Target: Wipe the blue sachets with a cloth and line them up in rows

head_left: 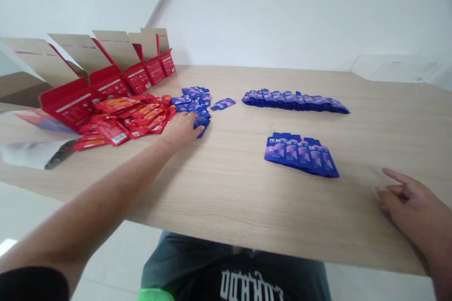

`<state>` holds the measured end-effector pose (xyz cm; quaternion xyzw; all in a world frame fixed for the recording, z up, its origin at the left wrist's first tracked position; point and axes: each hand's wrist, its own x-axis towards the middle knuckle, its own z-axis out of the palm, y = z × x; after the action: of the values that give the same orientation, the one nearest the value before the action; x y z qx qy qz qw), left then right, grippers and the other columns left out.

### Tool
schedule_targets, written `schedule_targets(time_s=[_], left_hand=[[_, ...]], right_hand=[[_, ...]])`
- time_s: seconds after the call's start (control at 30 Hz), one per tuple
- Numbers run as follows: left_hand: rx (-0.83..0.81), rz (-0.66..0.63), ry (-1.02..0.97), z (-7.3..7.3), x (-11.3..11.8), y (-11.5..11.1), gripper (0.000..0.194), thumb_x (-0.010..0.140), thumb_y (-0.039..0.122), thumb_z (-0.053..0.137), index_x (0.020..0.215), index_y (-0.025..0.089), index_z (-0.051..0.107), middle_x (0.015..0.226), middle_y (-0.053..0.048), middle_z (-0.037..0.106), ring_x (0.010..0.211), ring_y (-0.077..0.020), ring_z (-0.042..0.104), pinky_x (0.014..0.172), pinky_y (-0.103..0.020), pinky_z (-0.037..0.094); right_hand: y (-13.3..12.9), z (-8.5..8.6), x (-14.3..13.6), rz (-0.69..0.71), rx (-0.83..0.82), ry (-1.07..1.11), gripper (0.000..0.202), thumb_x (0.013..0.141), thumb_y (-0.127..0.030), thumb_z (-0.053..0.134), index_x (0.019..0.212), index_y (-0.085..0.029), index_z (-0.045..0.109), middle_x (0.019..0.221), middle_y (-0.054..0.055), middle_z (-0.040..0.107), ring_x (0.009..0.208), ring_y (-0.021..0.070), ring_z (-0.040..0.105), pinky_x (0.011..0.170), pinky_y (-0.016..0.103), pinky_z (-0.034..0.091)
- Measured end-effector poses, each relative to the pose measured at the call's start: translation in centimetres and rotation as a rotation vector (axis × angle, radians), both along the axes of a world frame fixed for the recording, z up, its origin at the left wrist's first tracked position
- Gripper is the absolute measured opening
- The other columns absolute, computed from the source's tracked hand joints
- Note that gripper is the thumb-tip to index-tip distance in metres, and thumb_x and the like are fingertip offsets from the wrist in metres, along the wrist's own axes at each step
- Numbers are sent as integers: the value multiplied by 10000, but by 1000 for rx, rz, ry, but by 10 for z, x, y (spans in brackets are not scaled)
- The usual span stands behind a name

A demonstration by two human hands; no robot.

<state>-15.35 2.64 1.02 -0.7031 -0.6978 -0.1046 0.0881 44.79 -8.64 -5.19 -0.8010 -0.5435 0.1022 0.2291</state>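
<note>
My left hand (181, 128) reaches onto the near side of a loose pile of blue packets (193, 99), its thumb and fingers apart over them. Just right of that pile lies a single blue packet (223, 104). A long overlapping row of blue packets (294, 99) runs across the back of the table. Nearer the middle, a shorter fan of several blue packets (302, 154) lies face up. My right hand (411, 202) is at the right edge of the table, index finger extended and the others curled, touching no packet.
Red packets (127, 120) are heaped on the left of the wooden table (226, 188). Behind them stand several open red boxes (109, 82) with raised flaps. A crumpled silvery wrapper (38, 150) lies at the far left. A white wall (282, 19) rises behind the table.
</note>
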Motion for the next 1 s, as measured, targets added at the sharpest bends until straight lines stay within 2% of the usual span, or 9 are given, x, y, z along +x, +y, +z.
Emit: schedule_targets(time_s=[0.17,0.23,0.4,0.5,0.57,0.63,0.77,0.9,1.0], left_hand=[[-90,94,96,-8,2,23,697,840,659,545,1302,142,611,1336,-215,604,1292,-387,510,1061,-467,415],[-127,121,113,-8,8,30,707,832,661,545,1276,118,630,1311,-248,614,1258,-415,540,1008,-472,453],[-163,71,120,4,23,36,404,894,374,502,1131,111,695,1122,-235,712,1050,-359,673,877,-404,506],[-110,11,109,16,40,26,344,908,294,462,1103,124,688,1091,-214,723,1003,-331,687,839,-381,500],[-63,-78,9,22,58,16,297,902,348,506,1040,160,690,1004,-161,739,925,-297,695,781,-350,496],[-79,-164,-214,23,82,6,231,860,389,592,936,194,690,875,-94,737,798,-242,687,682,-308,477],[-293,-150,-786,5,137,1,162,827,352,658,772,200,662,642,-14,654,553,-142,592,519,-252,405],[-360,-125,-883,-20,183,17,129,899,267,564,833,186,641,639,-3,648,511,-109,584,520,-226,459],[-380,-118,-875,-26,204,28,160,945,285,522,933,182,644,711,-26,696,554,-114,634,564,-232,511]], right_hand=[[1,-2,0,-15,9,46,692,813,-505,558,1481,-344,475,807,58,729,677,296,683,703,474,526],[0,-2,-1,-16,13,50,682,817,-501,559,1477,-347,478,824,56,734,691,296,692,708,472,532],[-3,3,-6,-3,54,-31,654,830,-518,556,1454,-325,515,814,29,730,696,287,691,667,460,520],[-5,5,-11,9,75,-28,661,842,-505,561,1464,-284,512,780,13,717,661,259,676,651,423,510],[-5,6,-14,10,94,-10,657,844,-487,569,1461,-268,516,753,3,707,644,241,667,649,400,503],[-6,6,-16,-1,109,-17,636,844,-473,571,1446,-270,530,743,-6,702,640,230,660,642,385,489],[-7,8,-18,6,130,-40,609,851,-460,580,1430,-276,543,758,-12,706,677,219,664,668,374,486],[-8,10,-20,26,135,-30,615,858,-444,576,1441,-252,535,778,10,718,723,239,677,696,392,493],[-8,12,-21,32,128,-35,614,857,-440,569,1438,-246,533,788,10,717,735,246,676,699,396,495]])
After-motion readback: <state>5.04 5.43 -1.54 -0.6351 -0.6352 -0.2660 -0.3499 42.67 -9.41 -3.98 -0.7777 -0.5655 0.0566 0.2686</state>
